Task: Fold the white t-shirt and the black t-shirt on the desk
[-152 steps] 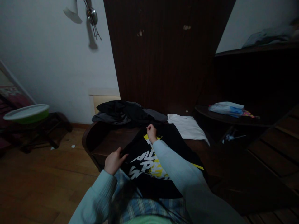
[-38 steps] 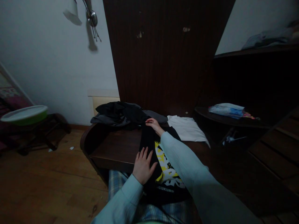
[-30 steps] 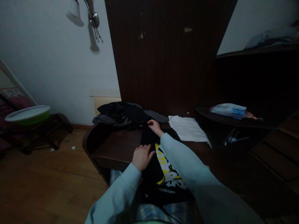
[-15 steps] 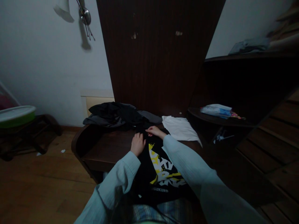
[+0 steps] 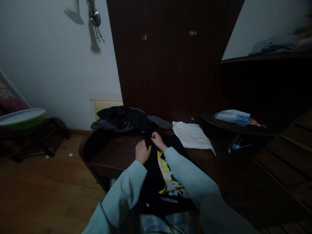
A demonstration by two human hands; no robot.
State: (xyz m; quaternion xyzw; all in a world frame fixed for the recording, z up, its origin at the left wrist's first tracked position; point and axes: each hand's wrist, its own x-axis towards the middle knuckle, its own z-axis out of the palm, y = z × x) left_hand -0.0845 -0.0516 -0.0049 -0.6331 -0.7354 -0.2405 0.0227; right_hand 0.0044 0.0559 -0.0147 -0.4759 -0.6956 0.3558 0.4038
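A black T-shirt [image 5: 153, 175] with a yellow and white print lies spread over the dark wooden bench top and down toward my lap. My right hand [image 5: 158, 141] pinches the black fabric near its far end, thumb and finger together. Just left of it, my left hand [image 5: 142, 152] rests palm down along the shirt's left edge, its thumb apart from the fingers. Its fingertips are hard to make out in the dim light. Beyond my hands sits a crumpled heap of black and grey clothes [image 5: 129, 118]. A white folded cloth [image 5: 192, 135] lies to the right.
The dark wooden bench [image 5: 109, 152] has a raised curved left end, with a tall dark panel [image 5: 170, 65] behind it. On the right, a low shelf [image 5: 209, 122] bears a plastic packet [image 5: 232, 117]. A green basin [image 5: 24, 122] stands on a stool at left.
My right hand has shifted slightly left and its forearm now covers more of the print. My left hand stays by the shirt's edge. The whole view has swung a little left.
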